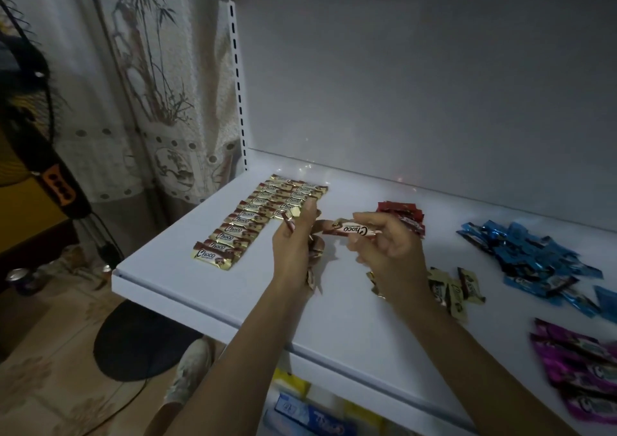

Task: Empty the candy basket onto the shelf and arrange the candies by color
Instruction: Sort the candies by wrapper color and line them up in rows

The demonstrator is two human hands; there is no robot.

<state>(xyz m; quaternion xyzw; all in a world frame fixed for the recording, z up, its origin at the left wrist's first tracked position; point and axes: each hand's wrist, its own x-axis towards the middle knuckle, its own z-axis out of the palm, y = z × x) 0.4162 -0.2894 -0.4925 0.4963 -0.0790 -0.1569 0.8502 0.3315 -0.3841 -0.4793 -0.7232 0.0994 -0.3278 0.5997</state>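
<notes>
Centre frame: I see the right hand [387,252] pinching one Choco bar [354,230] between thumb and fingertips, held level just above the shelf [200,288]. The wrapper is brown and white with gold ends, logo facing up.

The left hand [293,245] is curled round a bunch [289,223] of the same gold-brown bars. Their ends poke out above the thumb and below the palm.

Left of the hands, the gold rows [253,222] lie flat on the shelf in two neat columns, bars overlapping, logos up.

Behind the right hand is a red pile [404,215]. At right is a loose blue pile [534,255]. At lower right is a purple pile [581,369]. A few unsorted gold bars [450,288] lie just beside the right wrist.
</notes>
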